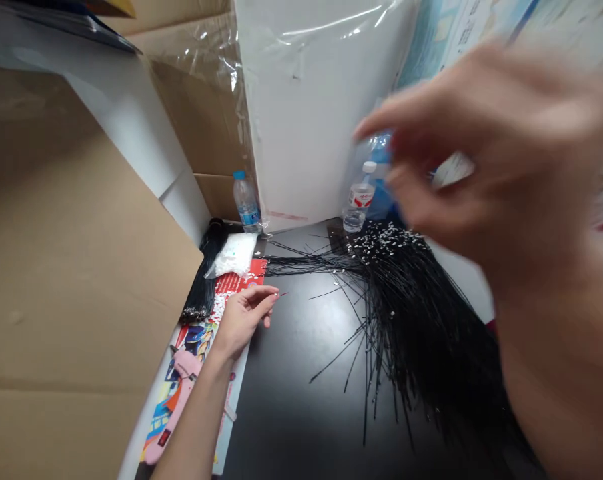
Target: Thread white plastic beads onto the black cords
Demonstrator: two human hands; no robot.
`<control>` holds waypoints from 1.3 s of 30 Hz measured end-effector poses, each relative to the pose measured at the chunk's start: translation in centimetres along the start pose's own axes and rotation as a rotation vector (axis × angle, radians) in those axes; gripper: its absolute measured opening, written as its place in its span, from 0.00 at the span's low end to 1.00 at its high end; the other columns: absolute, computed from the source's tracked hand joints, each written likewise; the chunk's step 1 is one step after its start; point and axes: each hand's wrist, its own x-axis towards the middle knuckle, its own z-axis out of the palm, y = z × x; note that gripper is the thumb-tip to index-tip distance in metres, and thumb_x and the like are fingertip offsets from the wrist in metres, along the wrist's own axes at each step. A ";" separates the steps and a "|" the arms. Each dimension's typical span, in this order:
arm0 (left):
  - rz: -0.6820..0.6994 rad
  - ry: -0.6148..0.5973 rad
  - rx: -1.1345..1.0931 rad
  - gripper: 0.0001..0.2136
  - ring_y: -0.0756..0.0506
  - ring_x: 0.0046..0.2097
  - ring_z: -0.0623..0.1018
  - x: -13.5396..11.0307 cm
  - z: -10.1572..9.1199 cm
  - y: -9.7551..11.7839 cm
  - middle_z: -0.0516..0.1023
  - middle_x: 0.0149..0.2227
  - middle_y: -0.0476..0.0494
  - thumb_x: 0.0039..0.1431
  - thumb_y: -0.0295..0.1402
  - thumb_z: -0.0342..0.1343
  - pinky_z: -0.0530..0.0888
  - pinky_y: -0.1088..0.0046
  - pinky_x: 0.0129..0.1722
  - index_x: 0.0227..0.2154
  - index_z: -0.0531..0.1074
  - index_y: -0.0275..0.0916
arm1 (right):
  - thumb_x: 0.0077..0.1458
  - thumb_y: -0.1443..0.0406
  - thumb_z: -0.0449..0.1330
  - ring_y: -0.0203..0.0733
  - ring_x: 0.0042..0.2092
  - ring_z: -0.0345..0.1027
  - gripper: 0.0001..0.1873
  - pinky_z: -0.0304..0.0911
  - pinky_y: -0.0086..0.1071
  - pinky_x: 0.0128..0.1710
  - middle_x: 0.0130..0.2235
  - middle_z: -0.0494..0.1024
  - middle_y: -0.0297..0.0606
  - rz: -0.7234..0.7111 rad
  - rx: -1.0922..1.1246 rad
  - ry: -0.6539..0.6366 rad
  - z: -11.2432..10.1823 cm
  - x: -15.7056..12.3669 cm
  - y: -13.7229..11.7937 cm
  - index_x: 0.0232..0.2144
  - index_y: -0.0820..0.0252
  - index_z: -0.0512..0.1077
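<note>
My left hand (244,317) reaches over the table's left part, thumb and forefinger pinched on a tiny white piece (277,295). A short thin reddish tip (284,293) sticks out to its right; its exact kind is too small to make out. Raised close to the camera, my right hand (486,153) is blurred by motion. Its thumb and forefinger are apart with nothing visible between them. Below it lies a large heap of thin black wires (426,320), many with small white ends (386,240). Loose white pieces (221,307) lie on a red printed sheet (258,268) beside my left hand.
A pink glue gun (184,400) rests at the left on printed paper. Behind are a clear bag of white pieces (235,253), a blue-capped bottle (246,203) and a white-capped bottle (360,200). Cardboard (81,267) stands at the left; another black bundle (209,273) lies beside it.
</note>
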 end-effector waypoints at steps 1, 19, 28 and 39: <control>-0.006 -0.003 -0.007 0.16 0.54 0.20 0.69 0.0 0.2 0.0 0.73 0.23 0.51 0.45 0.41 0.71 0.67 0.79 0.19 0.33 0.80 0.35 | 0.60 0.68 0.55 0.44 0.50 0.68 0.13 0.65 0.33 0.40 0.42 0.76 0.34 -0.089 -0.277 -0.086 1.2 -1.0 0.6 0.40 0.50 0.79; -0.183 -0.141 -0.012 0.18 0.54 0.21 0.70 0.7 2.6 -2.8 0.78 0.25 0.48 0.43 0.41 0.70 0.68 0.77 0.22 0.33 0.78 0.33 | 0.61 0.63 0.57 0.35 0.30 0.70 0.09 0.60 0.27 0.30 0.30 0.79 0.35 0.633 0.343 -0.243 15.4 -17.0 7.9 0.37 0.61 0.75; -0.155 -0.188 0.057 0.15 0.55 0.21 0.70 0.8 2.6 -3.2 0.76 0.24 0.50 0.47 0.40 0.68 0.66 0.78 0.22 0.34 0.78 0.33 | 0.59 0.65 0.58 0.32 0.28 0.66 0.07 0.57 0.25 0.27 0.28 0.78 0.33 0.598 0.316 -0.269 15.7 -17.3 7.9 0.33 0.61 0.75; -0.195 -0.200 0.042 0.12 0.53 0.23 0.72 0.7 2.4 -3.2 0.79 0.27 0.47 0.47 0.37 0.69 0.70 0.76 0.26 0.32 0.80 0.34 | 0.58 0.65 0.58 0.31 0.27 0.64 0.08 0.55 0.24 0.26 0.27 0.77 0.33 0.577 0.326 -0.303 15.4 -17.2 7.9 0.30 0.62 0.75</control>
